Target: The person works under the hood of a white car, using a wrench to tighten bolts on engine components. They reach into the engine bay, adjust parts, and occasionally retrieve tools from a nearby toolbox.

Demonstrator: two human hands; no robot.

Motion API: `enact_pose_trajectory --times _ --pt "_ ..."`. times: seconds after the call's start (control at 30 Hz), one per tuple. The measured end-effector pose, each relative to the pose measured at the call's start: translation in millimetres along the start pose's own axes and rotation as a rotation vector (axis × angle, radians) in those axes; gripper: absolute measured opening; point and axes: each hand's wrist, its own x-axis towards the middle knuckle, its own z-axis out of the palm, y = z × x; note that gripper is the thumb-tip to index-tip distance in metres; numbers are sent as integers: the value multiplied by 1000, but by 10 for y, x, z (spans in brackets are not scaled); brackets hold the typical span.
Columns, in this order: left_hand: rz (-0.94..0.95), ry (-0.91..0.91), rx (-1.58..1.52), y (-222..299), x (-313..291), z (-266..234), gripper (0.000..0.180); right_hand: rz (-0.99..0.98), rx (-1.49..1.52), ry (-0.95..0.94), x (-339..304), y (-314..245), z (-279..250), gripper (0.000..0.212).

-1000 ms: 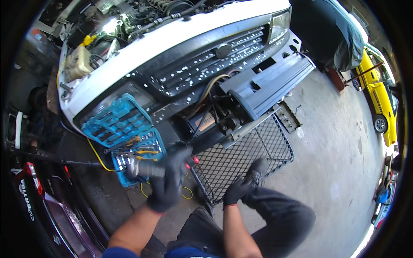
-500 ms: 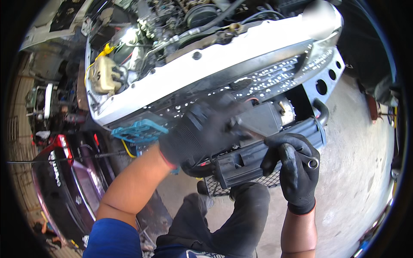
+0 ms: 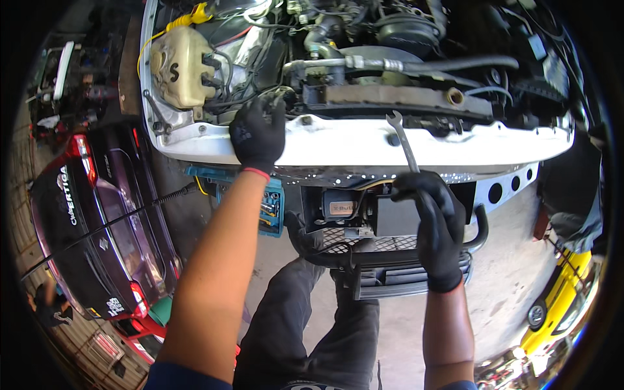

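Observation:
My right hand (image 3: 430, 224), in a black glove, is closed around a combination wrench (image 3: 407, 148). The wrench's open jaw points up over the white front panel (image 3: 338, 144) of a car, and its lower end is hidden in the glove. My left hand (image 3: 257, 133), also gloved, rests on the panel's left part with fingers bent over its upper edge, thumb apart. Beyond its fingertips lie engine bay hoses and wiring. Below the panel sit a black winch-like unit (image 3: 396, 216) and a tubular black bumper (image 3: 390, 258).
A teal tool case (image 3: 276, 224) with sockets stands open below my left forearm. A cream fluid tank (image 3: 182, 71) sits at the bay's left. A dark purple car (image 3: 107, 227) stands at left, a yellow vehicle (image 3: 562, 296) at right. A dark cable (image 3: 110, 224) stretches across the left side.
My left hand has moved from the black unit below up to the white panel's upper edge. The wrench in my right hand now points upward. The view has shifted, showing more engine bay.

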Motion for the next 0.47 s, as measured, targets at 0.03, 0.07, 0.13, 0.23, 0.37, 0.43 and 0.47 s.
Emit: enact_pose_trajectory --times 0.03,0.07,0.13,0.23,0.37,0.43,0.47 --pt "-11 -17 27 24 34 -28 36 91 19 24 182 -38 128 35" --pt "3 -42 51 33 70 -38 38 164 193 103 330 -15 267 33" --pt "-49 -88 115 89 59 -69 33 49 54 153 664 190 432 28" --pt "-78 -113 107 86 122 -165 36 -282 -512 193 1304 512 533 29" --pt "-91 -185 90 127 156 -164 36 -272 -952 283 1752 814 550 38" --pt "-96 -205 77 71 158 -150 38 -195 -999 211 1749 861 551 44" --pt "-101 -221 70 24 147 -139 39 -171 -1050 164 1718 865 537 46"
